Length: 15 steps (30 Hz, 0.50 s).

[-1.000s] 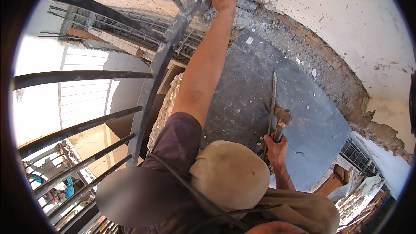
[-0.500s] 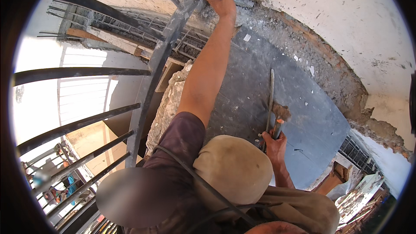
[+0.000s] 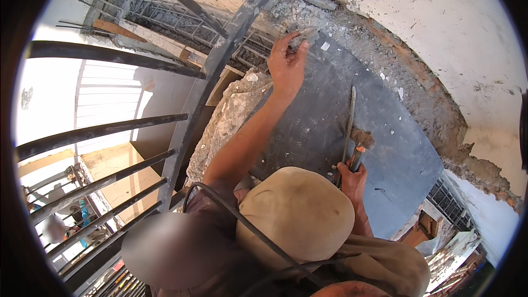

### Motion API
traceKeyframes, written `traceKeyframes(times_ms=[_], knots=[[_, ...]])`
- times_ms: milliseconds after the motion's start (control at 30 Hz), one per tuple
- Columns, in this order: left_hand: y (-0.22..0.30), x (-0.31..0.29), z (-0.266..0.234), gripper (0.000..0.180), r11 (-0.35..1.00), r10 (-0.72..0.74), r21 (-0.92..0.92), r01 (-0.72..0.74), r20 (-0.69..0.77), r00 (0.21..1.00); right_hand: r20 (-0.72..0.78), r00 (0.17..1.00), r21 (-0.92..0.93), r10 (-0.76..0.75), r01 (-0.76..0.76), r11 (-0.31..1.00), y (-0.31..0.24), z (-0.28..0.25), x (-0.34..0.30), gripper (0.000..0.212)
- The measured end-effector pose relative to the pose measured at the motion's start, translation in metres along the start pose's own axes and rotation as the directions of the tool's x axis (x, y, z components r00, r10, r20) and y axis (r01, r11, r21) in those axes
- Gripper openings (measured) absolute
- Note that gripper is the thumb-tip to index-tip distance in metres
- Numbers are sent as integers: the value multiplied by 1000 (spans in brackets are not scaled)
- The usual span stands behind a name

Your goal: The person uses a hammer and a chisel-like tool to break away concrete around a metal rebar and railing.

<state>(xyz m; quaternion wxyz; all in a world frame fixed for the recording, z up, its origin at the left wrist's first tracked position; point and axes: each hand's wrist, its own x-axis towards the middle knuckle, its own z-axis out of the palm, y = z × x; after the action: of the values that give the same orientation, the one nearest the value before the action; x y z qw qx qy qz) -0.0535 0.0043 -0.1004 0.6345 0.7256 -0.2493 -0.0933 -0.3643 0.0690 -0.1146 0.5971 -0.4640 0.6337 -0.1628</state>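
Note:
My left hand (image 3: 287, 66) is curled above the near side of the wall recess, its thumb and fingers around a small grey piece of rubble (image 3: 309, 34) that is blurred by motion. My right hand (image 3: 353, 181) grips a hammer (image 3: 363, 139) with a rusty head and an orange band below it. A long thin steel rod (image 3: 351, 111) stands against the hammer, held in the same hand. Under both hands lies a dark grey board (image 3: 396, 157) dotted with white chips.
A black metal grille (image 3: 192, 104) rises on the left. Broken masonry (image 3: 228, 113) juts beside it. Exposed rebar (image 3: 165, 19) lies in a trench beyond. A rough chipped edge (image 3: 423, 71) runs along the white wall. My knee (image 3: 297, 212) and a black cable (image 3: 264, 245) are close below.
My left hand has drawn back from the far corner toward me, bringing the piece of rubble over the board's edge. My right hand still holds the hammer and rod, almost unmoved.

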Motion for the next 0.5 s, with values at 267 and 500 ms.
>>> traceKeyframes(times_ms=[267,500], knots=[[29,-212,-296,33,788,-281,613,54,280,918,24,999,-10,-37,37,999,-10,4,-5,20],[77,-430,-444,27,600,-551,770,216,202,810,44,998,64,-45,42,997,13,-3,6,20]])
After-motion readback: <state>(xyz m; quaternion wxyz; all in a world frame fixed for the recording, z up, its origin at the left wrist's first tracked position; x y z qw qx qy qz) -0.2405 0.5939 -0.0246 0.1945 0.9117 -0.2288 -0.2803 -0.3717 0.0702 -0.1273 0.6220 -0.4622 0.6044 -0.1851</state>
